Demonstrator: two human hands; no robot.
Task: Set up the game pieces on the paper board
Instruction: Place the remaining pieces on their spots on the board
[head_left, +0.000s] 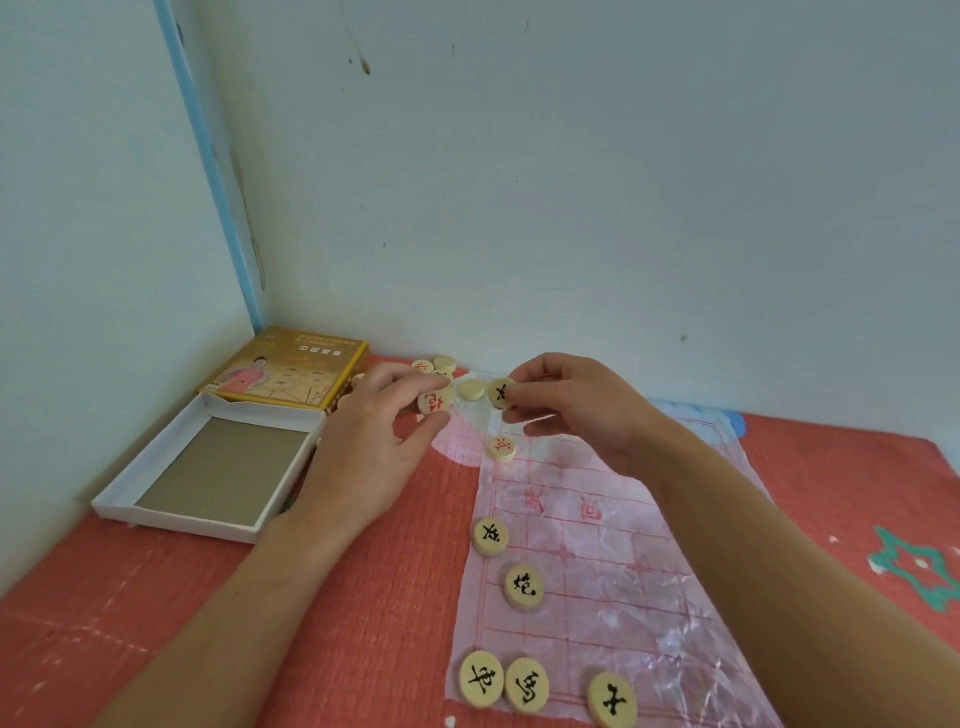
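**At the board's far end, a piece in each hand**

Beyond the paper board (597, 561), close to the wall, your left hand (374, 441) pinches a red-marked piece (435, 401) between thumb and fingers. Your right hand (571, 410) pinches a black-marked piece (501, 392) the same way. Both discs are lifted clear of the surface.

Read each face before you commit. Black looks to belong on the near side, where five black pieces (524, 587) sit, and red on the far side by the lone red piece (502, 448). Set each disc face up, squarely on a line crossing, and press lightly (the sheet is thin and wrinkled, so it will likely slide or pucker).

A blank-faced piece (471, 389) lies between your hands, and the loose pile (441, 364) sits just behind your left fingers, so take care not to knock either onto the grid. The open box tray (156, 483) and its lid (285, 374) lie to the left on the red bedcover (363, 597), out of your way.
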